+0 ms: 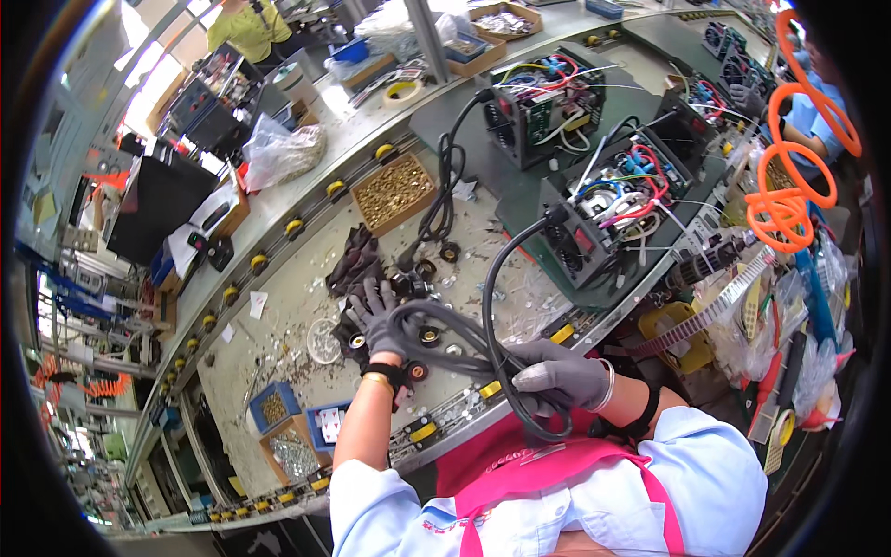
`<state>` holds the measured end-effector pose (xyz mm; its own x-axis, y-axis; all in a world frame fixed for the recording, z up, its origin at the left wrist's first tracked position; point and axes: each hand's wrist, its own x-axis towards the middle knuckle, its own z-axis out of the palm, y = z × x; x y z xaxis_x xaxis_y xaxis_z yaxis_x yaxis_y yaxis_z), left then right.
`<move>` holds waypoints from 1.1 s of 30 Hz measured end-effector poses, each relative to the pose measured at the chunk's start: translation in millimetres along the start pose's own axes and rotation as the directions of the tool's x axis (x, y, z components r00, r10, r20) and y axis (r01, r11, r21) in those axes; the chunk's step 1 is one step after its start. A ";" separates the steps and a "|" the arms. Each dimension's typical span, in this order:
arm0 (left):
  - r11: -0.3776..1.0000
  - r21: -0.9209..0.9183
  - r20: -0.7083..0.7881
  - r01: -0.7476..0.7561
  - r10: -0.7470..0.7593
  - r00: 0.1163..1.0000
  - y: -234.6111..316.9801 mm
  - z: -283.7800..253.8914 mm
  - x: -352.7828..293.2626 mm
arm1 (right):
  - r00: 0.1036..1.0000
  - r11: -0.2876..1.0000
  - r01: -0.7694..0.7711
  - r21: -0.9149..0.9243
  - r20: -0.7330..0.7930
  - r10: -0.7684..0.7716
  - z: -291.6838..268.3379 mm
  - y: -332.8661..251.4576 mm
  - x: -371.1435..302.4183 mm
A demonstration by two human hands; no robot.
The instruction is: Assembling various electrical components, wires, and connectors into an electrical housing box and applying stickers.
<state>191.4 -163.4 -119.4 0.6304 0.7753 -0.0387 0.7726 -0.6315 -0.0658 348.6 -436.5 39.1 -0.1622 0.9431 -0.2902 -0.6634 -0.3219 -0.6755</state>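
My right hand [566, 376], in a grey glove, is closed round a thick black power cable [489, 325] near the bench's front edge. The cable loops to the left and also rises to a metal-cased electrical unit [571, 246] with red, blue and white wires on top. My left hand [376, 320], gloved too, has its fingers spread over small round black parts [428, 335] on the bench. One cable loop passes right beside its wrist side. Just beyond it lies a crumpled dark cloth or glove [355, 262]. Whether its palm touches a part is hidden.
A box of brass-coloured small parts [394, 192] stands behind the cloth. Another wired unit [543, 107] stands farther back with its own black cable. Small blue bins [275, 407] sit at the left. An orange coiled hose [789, 176] hangs at the right. Roller tracks edge the bench.
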 end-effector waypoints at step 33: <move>0.324 -0.942 0.102 -0.084 0.516 0.850 153.3 -61.8 117.3 | 0.749 0.434 0.435 -0.789 0.050 -0.660 -136.4 46.7 -38.0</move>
<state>388.5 -170.0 -72.4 0.9273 0.3343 -0.1684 0.2684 -0.2805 0.9215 423.4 -498.6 -73.9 0.2800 0.9234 0.2625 0.2175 0.2053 -0.9542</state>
